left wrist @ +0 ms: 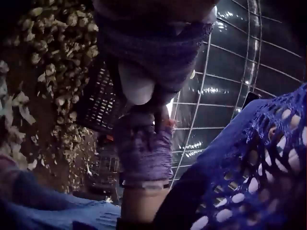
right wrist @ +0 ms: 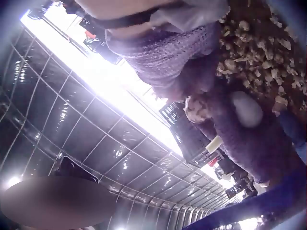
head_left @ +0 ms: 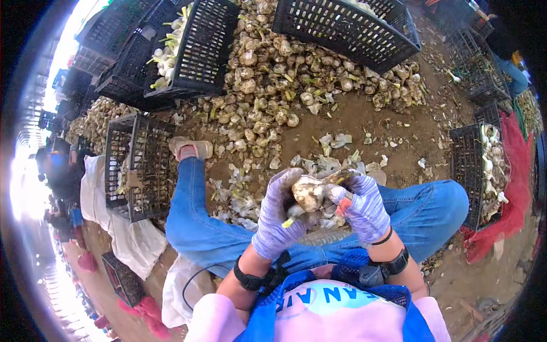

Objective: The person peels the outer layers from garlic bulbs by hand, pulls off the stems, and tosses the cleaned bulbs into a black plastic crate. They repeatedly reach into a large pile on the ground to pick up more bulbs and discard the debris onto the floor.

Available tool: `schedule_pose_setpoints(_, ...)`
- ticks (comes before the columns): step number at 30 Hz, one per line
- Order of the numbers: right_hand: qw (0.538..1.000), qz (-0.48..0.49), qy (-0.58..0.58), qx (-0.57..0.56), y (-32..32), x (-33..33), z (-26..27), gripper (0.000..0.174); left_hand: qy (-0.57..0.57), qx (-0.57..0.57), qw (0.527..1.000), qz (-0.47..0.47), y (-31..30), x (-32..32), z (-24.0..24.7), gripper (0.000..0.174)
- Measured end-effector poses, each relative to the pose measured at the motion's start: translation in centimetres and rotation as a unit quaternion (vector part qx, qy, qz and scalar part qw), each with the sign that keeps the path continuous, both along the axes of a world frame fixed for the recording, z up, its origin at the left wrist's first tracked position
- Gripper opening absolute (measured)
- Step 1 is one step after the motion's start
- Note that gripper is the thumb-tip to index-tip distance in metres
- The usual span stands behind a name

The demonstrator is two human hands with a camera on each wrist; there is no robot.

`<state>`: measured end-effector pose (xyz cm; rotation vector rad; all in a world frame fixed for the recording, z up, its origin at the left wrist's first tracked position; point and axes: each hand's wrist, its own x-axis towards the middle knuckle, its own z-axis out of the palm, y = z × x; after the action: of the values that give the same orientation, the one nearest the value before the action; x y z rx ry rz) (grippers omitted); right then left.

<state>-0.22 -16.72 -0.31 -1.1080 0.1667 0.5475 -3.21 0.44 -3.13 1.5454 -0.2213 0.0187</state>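
A dirt-stained garlic bulb (head_left: 307, 194) with a short cut stem (head_left: 289, 223) is held between both hands over the lap. My left hand (head_left: 274, 214), in a purple-and-white knit glove, grips the bulb from the left. On the other side my right hand (head_left: 366, 208), gloved alike, pinches at the bulb's brown outer skin (head_left: 339, 176). A small orange-red piece (head_left: 343, 206) shows at the right fingers; what it is, I cannot tell. In the right wrist view the bulb (right wrist: 195, 109) and its pale stem end (right wrist: 214, 144) show between the gloves.
A large heap of garlic (head_left: 256, 85) spreads ahead, with peeled skins (head_left: 236, 196) between the legs. Black crates stand around: one tilted with cleaned garlic (head_left: 202, 48), one above the heap (head_left: 347, 34), one at left (head_left: 134, 165), one at right (head_left: 467, 171) beside red netting (head_left: 510, 188).
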Motion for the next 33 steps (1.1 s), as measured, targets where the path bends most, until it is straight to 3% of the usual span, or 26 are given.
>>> schedule_pose_setpoints(1,1.0,0.0,-0.002,-0.001,0.0,-0.2,-0.3,0.022,0.055,-0.078,0.995,-0.005,-0.1,-0.1,0.0,0.076)
schedule_pose_setpoints(3,0.998,-0.052,-0.017,0.03,0.1,-0.7,-1.1,0.024,0.1,-0.102,0.99,0.001,-0.1,-0.2,2.2,0.072)
schedule_pose_setpoints(5,0.999,-0.028,-0.023,0.026,-0.2,-0.6,-1.0,0.026,0.26,-0.242,0.935,-0.008,0.1,-0.3,2.5,0.071)
schedule_pose_setpoints(7,0.999,-0.005,-0.028,0.021,-0.2,-0.4,-1.1,0.027,0.264,-0.237,0.935,-0.013,0.1,0.1,3.2,0.068)
schedule_pose_setpoints(9,0.977,-0.042,-0.197,-0.064,0.1,-0.3,-1.3,0.026,0.299,-0.266,0.916,-0.031,0.2,0.1,3.2,0.065)
schedule_pose_setpoints(10,0.977,-0.042,-0.196,-0.064,0.0,-0.4,-0.9,0.026,0.272,-0.214,0.938,-0.004,-0.1,0.1,2.9,0.068)
schedule_pose_setpoints(12,0.998,-0.022,-0.051,0.041,-0.5,-0.5,0.3,0.023,0.23,-0.205,0.951,0.014,-0.7,-0.1,2.5,0.074)
schedule_pose_setpoints(14,0.999,-0.017,-0.041,0.01,-0.1,-0.3,0.5,0.022,0.108,-0.123,0.986,0.027,-0.6,0.0,1.5,0.084)
schedule_pose_setpoints(18,0.996,-0.03,-0.067,-0.04,0.6,-0.1,0.5,0.016,0.042,-0.003,0.999,0.023,-0.5,-0.3,1.0,0.082)
schedule_pose_setpoints(20,0.994,-0.024,-0.088,-0.067,0.3,0.3,0.3,0.015,0.075,-0.052,0.996,0.017,-0.5,-0.3,1.3,0.082)
schedule_pose_setpoints(23,0.998,0.045,-0.04,-0.014,-1.0,0.4,-0.6,0.016,0.165,-0.142,0.976,0.02,-0.6,-0.4,2.5,0.077)
schedule_pose_setpoints(25,0.983,0.034,-0.148,-0.101,-1.1,0.5,-1.6,0.02,0.221,-0.182,0.958,0.029,-0.5,-0.1,2.7,0.072)
schedule_pose_setpoints(26,0.969,0.056,-0.16,-0.182,-1.6,0.4,-1.6,0.025,0.251,-0.163,0.954,0.018,-0.3,0.1,2.6,0.063)
schedule_pose_setpoints(27,0.969,0.057,-0.159,-0.182,-1.8,0.5,-1.7,0.025,0.281,-0.145,0.949,0.008,0.0,0.2,2.4,0.055)
schedule_pose_setpoints(28,0.878,0.026,-0.381,-0.288,-1.9,0.6,-1.8,0.027,0.352,-0.247,0.892,-0.139,1.6,0.1,0.4,0.059)
schedule_pose_setpoints(29,0.727,-0.008,-0.576,-0.373,-1.9,0.7,-2.0,0.03,0.353,-0.246,0.892,-0.137,1.7,0.4,0.4,0.059)
schedule_pose_setpoints(30,0.756,0.025,-0.555,-0.346,-2.1,0.4,-2.2,0.034,0.447,-0.317,0.816,-0.183,1.8,1.0,0.5,0.06)
schedule_pose_setpoints(31,0.757,0.024,-0.555,-0.344,-2.1,0.2,-2.5,0.034,0.531,-0.382,0.722,-0.226,1.9,1.3,0.5,0.062)
schedule_pose_setpoints(32,0.905,0.044,-0.339,-0.255,-2.0,0.1,-2.7,0.035,0.541,-0.288,0.786,-0.086,0.7,1.3,0.2,0.061)
schedule_pose_setpoints(33,0.982,0.061,-0.097,-0.148,-1.9,0.2,-2.6,0.037,0.54,-0.288,0.786,-0.086,0.8,1.4,0.4,0.061)
